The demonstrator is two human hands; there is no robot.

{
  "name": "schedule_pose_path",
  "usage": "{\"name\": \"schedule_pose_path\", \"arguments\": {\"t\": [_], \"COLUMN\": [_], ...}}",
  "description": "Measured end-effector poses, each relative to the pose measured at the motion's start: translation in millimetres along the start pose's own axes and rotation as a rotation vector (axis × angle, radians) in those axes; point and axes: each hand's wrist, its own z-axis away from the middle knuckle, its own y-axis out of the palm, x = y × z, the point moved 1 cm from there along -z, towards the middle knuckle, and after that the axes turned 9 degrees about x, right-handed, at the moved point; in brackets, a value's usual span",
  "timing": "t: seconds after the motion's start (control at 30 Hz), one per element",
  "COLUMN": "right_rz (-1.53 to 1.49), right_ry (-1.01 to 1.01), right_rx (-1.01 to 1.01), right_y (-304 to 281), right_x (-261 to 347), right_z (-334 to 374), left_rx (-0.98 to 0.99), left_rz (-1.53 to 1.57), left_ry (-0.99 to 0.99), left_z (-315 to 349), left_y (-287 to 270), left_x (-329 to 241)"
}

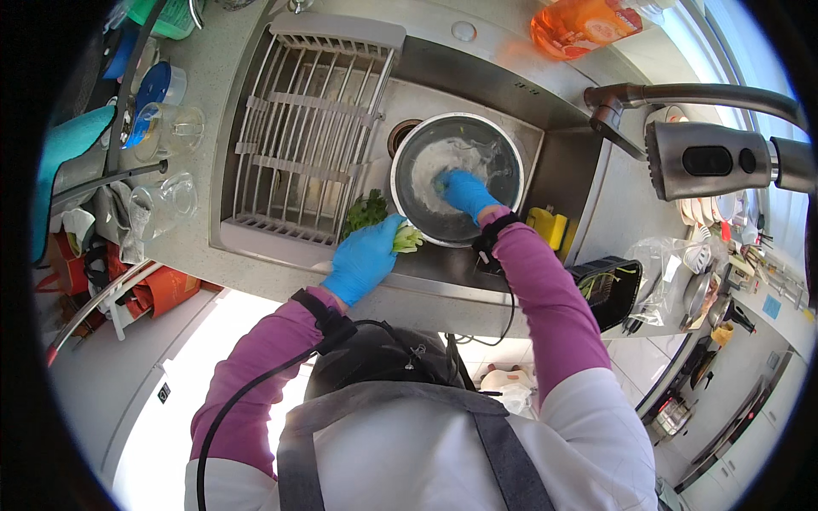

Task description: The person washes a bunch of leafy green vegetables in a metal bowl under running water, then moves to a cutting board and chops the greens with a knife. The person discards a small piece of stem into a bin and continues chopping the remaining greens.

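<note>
White-shirted torso (400,460) nearest my camera. Leafy green bunch (366,213) between grey slatted rack (298,163) and round metal basin (503,153) of water (430,166); blue-gloved left hand (362,257) curls round it, presumably for handiness. Blue-gloved right hand (467,194) dips into basin; I cannot tell its grasp. Rack crowds left; stainless sink wall (562,170) bounds right; open room above basin.

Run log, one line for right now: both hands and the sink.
Left hand: grip closed on leafy greens | Right hand: fingers in water, grip unclear | Bowl: in sink, right of rack
</note>
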Motion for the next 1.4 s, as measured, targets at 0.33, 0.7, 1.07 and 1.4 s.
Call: {"name": "schedule_pose_path", "arguments": {"t": [0.33,0.7,1.07,1.4], "right_rz": [0.063,-0.331,-0.55,-0.861], "right_ry": [-0.102,0.269,0.508,0.407], "right_rx": [0.082,-0.668,-0.399,-0.295], "right_y": [0.8,-51.6,-55.6,-41.2], "right_x": [11.2,-2.0,-73.5,-70.1], "right_z": [8.3,42.3,71.6,93.4], "left_rx": [0.024,0.044,0.063,0.037], "left_rz": [-0.005,0.02,-0.001,0.058], "left_ry": [0.04,0.027,0.046,0.04], "left_z": [-2.8,-3.4,-2.8,0.5], "left_y": [-0.7,-1.6,1.2,-1.6], "left_x": [0.8,1.1,3.7,0.9]}}
